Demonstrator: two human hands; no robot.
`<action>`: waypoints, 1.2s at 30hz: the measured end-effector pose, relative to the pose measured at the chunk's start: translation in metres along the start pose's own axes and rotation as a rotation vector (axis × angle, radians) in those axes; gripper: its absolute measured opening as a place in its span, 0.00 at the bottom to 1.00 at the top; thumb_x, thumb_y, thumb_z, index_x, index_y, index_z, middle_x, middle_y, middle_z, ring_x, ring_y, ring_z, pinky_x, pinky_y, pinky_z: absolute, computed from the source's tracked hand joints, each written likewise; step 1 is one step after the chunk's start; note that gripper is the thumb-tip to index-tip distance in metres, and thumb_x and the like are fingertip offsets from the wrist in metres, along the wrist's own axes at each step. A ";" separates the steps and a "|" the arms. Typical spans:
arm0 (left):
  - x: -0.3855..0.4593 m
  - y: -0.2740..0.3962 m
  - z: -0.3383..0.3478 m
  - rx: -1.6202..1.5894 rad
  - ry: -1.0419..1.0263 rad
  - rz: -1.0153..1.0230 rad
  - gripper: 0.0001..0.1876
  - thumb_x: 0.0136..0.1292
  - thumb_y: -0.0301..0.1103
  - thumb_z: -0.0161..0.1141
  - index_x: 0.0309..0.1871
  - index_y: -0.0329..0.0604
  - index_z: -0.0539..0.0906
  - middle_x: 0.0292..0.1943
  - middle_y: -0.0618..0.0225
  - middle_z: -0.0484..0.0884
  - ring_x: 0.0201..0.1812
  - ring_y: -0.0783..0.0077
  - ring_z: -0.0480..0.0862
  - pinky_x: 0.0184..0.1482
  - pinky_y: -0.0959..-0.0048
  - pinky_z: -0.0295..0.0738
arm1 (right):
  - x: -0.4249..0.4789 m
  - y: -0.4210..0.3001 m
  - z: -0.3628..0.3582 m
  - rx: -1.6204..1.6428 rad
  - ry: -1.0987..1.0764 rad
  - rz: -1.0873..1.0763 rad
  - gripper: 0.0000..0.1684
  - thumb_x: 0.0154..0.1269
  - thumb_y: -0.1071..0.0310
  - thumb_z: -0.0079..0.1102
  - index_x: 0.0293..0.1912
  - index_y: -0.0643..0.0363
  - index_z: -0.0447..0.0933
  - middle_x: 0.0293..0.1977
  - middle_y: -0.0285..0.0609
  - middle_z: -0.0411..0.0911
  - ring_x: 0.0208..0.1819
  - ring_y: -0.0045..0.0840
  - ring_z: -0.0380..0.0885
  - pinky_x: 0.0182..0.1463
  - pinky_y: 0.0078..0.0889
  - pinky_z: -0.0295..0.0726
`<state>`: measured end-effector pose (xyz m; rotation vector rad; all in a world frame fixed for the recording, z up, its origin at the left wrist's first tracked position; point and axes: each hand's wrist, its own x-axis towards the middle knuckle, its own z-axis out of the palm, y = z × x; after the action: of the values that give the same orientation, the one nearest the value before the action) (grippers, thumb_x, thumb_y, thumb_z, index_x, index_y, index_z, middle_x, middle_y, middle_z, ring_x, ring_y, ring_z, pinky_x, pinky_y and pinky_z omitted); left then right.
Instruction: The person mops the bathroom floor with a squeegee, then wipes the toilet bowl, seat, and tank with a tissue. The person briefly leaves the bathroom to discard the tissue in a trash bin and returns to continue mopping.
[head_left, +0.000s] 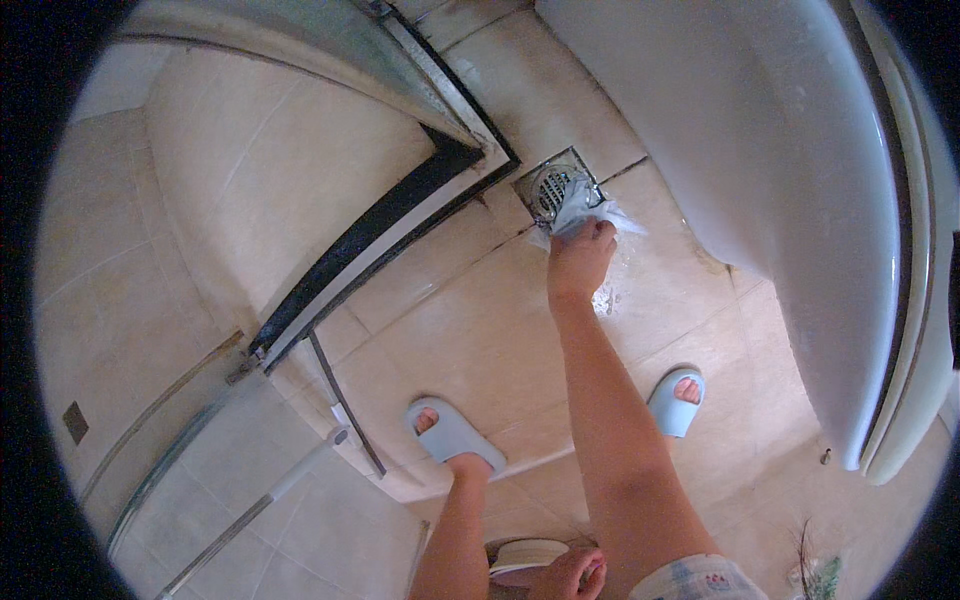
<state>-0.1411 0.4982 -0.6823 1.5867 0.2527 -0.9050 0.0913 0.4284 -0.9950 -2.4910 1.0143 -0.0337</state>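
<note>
My right hand (581, 259) presses a crumpled white wipe (581, 210) onto the floor beside the square metal floor drain (551, 187). The wipe covers the drain's near right edge, and part of its round slotted grate shows. Wet, shiny spots lie on the beige tiles (465, 322) just below that hand. At the bottom edge, my left hand (574, 574) is curled with nothing visible in it, beside a round pale object (529, 553) that is partly hidden.
A glass shower enclosure with a curved black-and-white sill (375, 259) stands left. A floor squeegee (307, 465) leans there. A white toilet (787, 150) rises right. My feet wear light blue slippers (454, 431). A hair clump and green scrap (825, 576) lie lower right.
</note>
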 end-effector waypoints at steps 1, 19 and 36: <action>-0.001 -0.002 0.000 -0.031 -0.025 -0.021 0.11 0.59 0.28 0.50 0.46 0.39 0.70 0.31 0.60 0.72 0.27 0.69 0.74 0.25 0.74 0.72 | -0.001 0.006 0.005 -0.024 -0.023 -0.009 0.23 0.42 0.69 0.60 0.42 0.57 0.68 0.41 0.43 0.67 0.44 0.40 0.65 0.47 0.38 0.67; -0.021 -0.016 -0.010 0.380 0.029 -0.249 0.08 0.56 0.31 0.53 0.37 0.37 0.74 0.32 0.58 0.77 0.35 0.63 0.78 0.39 0.71 0.73 | -0.087 0.029 -0.229 1.211 -0.917 0.615 0.22 0.50 0.79 0.51 0.48 0.62 0.65 0.44 0.40 0.70 0.44 0.25 0.70 0.50 0.28 0.68; -0.192 0.237 0.007 -0.593 -0.056 -0.092 0.16 0.55 0.24 0.53 0.49 0.38 0.70 0.43 0.69 0.73 0.44 0.78 0.73 0.46 0.79 0.68 | -0.221 -0.101 -0.619 1.711 -0.283 0.631 0.17 0.52 0.81 0.49 0.44 0.60 0.65 0.37 0.37 0.72 0.38 0.23 0.72 0.43 0.27 0.72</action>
<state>-0.1246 0.4957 -0.3777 1.0062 0.5062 -0.8439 -0.1188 0.3951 -0.3650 -0.5908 0.9091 -0.2266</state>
